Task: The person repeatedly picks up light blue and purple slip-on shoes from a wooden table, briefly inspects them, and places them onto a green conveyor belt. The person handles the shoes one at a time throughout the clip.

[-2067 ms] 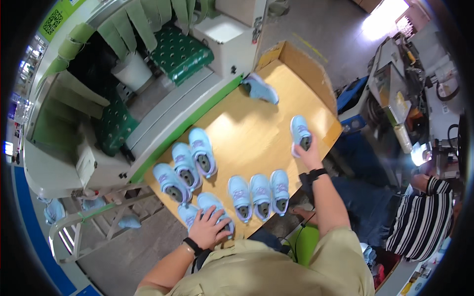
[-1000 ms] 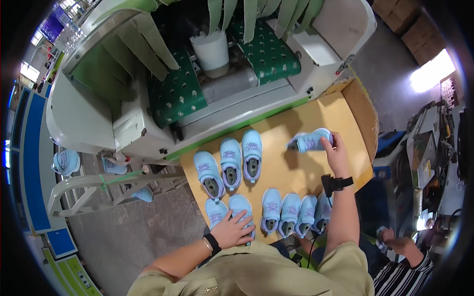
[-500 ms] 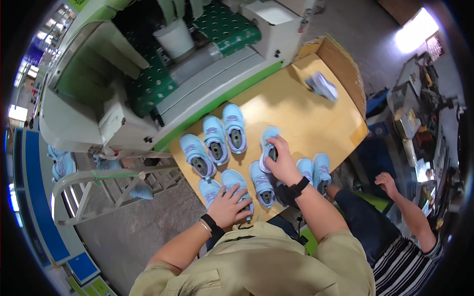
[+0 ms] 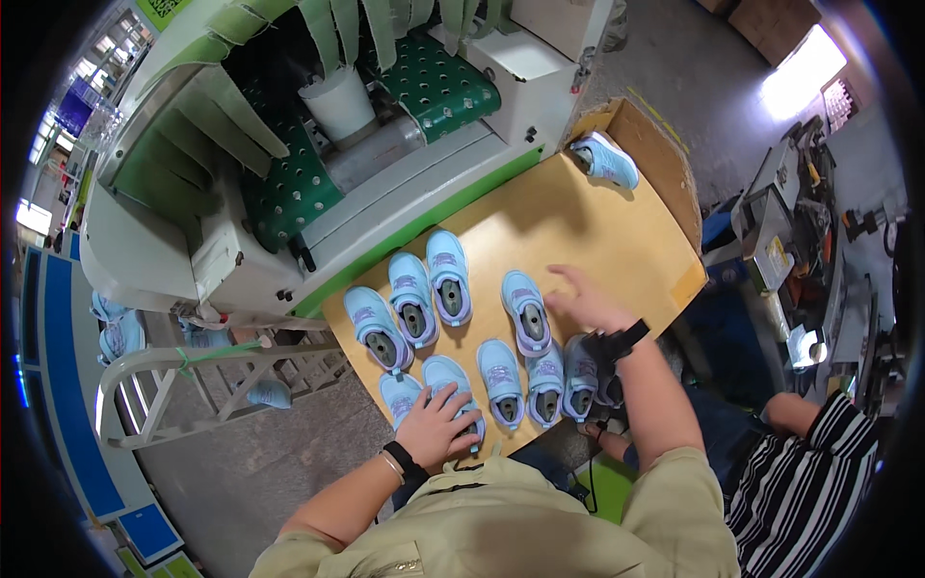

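Light blue sneakers with dark inserts in their openings stand on a tan tabletop [image 4: 501,236]. My left hand [image 4: 436,424] lies with spread fingers on a sneaker [image 4: 446,374] in the near left row, beside another sneaker [image 4: 397,395] at the table edge. My right hand [image 4: 586,302] is empty, its fingers stretched out, just right of a lone sneaker [image 4: 526,310] in the middle. Below it stand several more, among them a sneaker [image 4: 500,380] and a sneaker [image 4: 545,385]. Three sneakers, including one [image 4: 448,275], form a row at the far left.
Beyond the table stands a machine with green perforated belts [image 4: 443,87] and hanging strips. A cardboard piece [image 4: 660,159] borders the far right corner, with a sneaker [image 4: 612,162] lying by it. Left is a metal rack [image 4: 231,385]; right, a person in a striped shirt [image 4: 800,482].
My right hand has let go of the middle sneaker and moved right. The far right sneaker, blurred before, now lies still by the cardboard. The other person's raised hand is out of sight.
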`<state>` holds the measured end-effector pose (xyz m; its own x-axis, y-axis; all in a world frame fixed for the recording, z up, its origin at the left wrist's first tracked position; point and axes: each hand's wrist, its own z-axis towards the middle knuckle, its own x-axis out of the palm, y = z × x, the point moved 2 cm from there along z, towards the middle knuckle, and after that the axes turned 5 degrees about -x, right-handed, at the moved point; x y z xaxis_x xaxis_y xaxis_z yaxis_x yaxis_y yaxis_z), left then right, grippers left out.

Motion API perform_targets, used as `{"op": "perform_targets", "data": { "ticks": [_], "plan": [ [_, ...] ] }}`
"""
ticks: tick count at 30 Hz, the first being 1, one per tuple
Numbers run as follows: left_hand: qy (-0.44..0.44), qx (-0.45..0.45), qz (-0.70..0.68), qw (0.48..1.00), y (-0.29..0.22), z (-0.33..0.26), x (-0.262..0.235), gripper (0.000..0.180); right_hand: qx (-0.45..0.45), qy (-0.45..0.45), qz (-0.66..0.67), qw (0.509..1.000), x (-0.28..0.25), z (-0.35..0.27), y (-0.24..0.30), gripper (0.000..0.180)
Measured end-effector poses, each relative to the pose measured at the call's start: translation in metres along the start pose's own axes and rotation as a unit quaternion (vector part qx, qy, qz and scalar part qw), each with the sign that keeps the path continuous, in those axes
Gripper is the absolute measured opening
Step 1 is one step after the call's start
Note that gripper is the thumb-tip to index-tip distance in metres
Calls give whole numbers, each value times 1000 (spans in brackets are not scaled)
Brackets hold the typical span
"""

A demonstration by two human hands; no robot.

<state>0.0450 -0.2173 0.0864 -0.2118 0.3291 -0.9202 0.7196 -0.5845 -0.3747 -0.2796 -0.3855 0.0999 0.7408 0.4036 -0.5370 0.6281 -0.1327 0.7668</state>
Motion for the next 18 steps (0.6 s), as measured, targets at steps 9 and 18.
{"op": "perform_targets", "data": {
  "ticks": [9,18],
  "plan": [
    [8,-1,-13,1000,2,3,-3,42,170,-292,-123,933,-171,121,-145,85],
    [33,-33,-38,998,4,-1,1,48,149,-329,-224,905,-129,194,-139,62]
  ]
}}
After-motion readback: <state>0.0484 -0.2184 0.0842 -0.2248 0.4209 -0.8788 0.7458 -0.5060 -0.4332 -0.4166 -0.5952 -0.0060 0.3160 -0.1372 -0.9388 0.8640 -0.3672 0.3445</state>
